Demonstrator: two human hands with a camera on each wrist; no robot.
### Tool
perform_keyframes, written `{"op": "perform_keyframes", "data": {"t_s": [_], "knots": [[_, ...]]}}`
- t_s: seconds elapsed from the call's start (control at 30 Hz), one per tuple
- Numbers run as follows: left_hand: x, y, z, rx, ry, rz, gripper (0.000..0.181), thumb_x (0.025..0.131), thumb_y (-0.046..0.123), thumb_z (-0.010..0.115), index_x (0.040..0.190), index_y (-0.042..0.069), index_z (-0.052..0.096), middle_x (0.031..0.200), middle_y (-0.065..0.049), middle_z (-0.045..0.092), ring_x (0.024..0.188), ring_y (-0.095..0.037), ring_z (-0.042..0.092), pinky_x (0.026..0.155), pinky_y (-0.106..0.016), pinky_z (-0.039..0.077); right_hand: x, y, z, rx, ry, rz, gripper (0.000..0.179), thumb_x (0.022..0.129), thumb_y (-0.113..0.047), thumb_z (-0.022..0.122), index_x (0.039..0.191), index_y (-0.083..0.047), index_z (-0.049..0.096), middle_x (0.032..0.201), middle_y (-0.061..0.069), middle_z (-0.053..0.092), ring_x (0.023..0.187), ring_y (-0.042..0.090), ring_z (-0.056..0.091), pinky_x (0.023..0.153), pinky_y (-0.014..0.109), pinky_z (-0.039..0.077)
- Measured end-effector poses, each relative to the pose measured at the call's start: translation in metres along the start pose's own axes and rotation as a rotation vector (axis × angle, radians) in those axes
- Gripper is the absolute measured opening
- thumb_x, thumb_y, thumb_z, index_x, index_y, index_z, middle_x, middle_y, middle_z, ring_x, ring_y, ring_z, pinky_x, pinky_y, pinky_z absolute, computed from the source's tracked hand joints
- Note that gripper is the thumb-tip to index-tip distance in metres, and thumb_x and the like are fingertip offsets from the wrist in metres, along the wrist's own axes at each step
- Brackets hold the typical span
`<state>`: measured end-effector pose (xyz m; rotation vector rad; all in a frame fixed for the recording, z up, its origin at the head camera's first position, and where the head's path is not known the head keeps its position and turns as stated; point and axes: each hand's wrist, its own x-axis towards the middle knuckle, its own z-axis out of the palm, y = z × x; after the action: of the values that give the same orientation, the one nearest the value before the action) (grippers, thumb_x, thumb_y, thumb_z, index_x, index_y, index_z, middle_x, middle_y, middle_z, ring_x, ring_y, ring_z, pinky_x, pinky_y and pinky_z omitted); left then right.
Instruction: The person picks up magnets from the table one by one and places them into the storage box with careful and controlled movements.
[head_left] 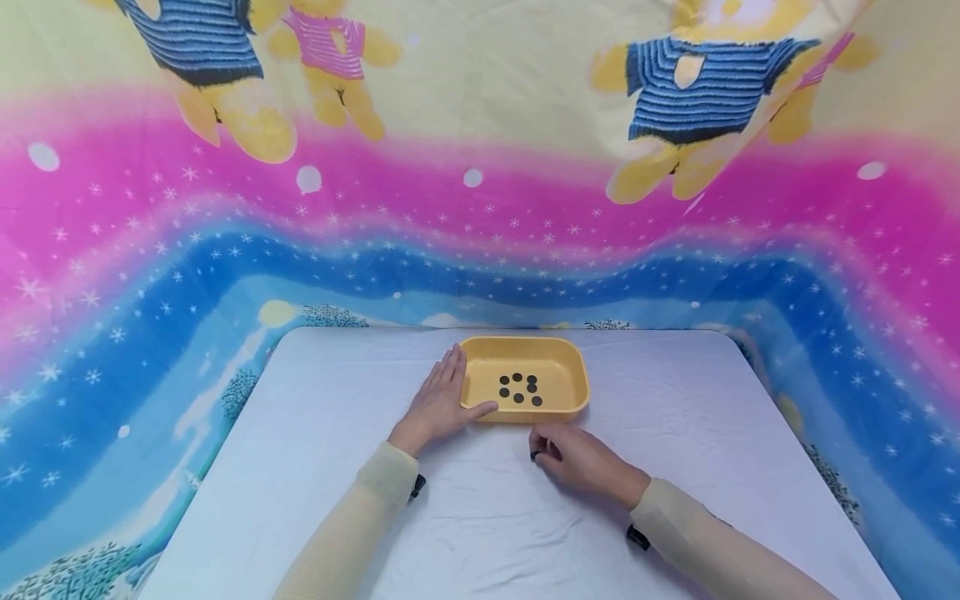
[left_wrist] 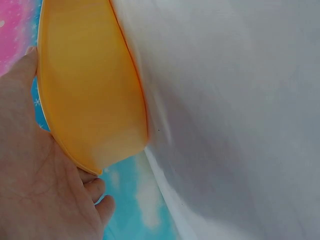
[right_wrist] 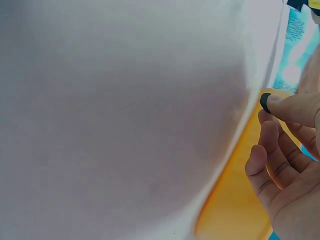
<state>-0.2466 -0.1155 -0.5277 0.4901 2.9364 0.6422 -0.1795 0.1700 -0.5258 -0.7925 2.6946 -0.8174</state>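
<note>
A yellow rectangular tray sits near the table's far edge with several small black discs lying on its floor. My left hand lies against the tray's left end, its fingers straight along the side and its thumb by the front rim. In the left wrist view, that hand touches the rim of the tray. In front of the tray, my right hand pinches one small black disc between thumb and index finger. Its other fingers are bent loosely, as the right wrist view shows.
A white cloth with slight wrinkles covers the table. Behind and to both sides hangs a colourful curtain printed with bears and snowflakes. Each wrist wears a dark strap fitting.
</note>
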Motion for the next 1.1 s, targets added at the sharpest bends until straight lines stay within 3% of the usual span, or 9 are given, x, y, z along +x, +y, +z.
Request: {"op": "perform_keyframes", "data": {"t_s": [0.17,0.4,0.7,1.1], "knots": [[-0.001,0.000,0.000,0.003,0.007,0.008,0.121,0.096,0.079,0.057,0.171,0.005,-0.002,0.178,-0.007,-0.014,0.167,-0.026,-0.005,0.133,-0.040,0.000,0.002,-0.002,-0.007,0.004,0.046,-0.053,0.018,0.099,-0.011,0.077,0.102,-0.026,0.067,0.088,-0.016,0.063,0.077,0.004,0.058,0.067,0.025,0.054],[-0.001,0.000,0.000,-0.004,0.011,0.011,0.121,0.096,0.078,0.058,0.172,0.005,-0.002,0.178,-0.008,-0.013,0.167,-0.027,-0.003,0.133,-0.041,0.000,0.006,-0.006,-0.023,0.057,0.115,-0.166,0.019,0.097,-0.001,0.078,0.105,-0.016,0.070,0.098,-0.007,0.071,0.084,0.005,0.063,0.073,0.026,0.058],[-0.001,-0.001,0.000,0.001,0.011,0.014,0.121,0.096,0.081,0.056,0.172,0.005,-0.001,0.178,-0.008,-0.013,0.167,-0.027,-0.002,0.134,-0.041,0.001,0.017,-0.007,-0.038,0.130,0.162,-0.136,0.018,0.098,-0.003,0.078,0.106,-0.017,0.070,0.101,-0.006,0.071,0.081,0.012,0.062,0.071,0.026,0.055],[0.001,-0.002,0.001,0.014,0.009,0.015,0.123,0.095,0.081,0.056,0.171,0.005,-0.002,0.178,-0.009,-0.013,0.167,-0.027,-0.003,0.133,-0.041,0.001,0.053,-0.003,-0.042,0.151,0.218,-0.083,0.012,0.099,-0.007,0.079,0.108,-0.009,0.071,0.103,-0.003,0.072,0.087,0.014,0.064,0.078,0.030,0.057]]}}
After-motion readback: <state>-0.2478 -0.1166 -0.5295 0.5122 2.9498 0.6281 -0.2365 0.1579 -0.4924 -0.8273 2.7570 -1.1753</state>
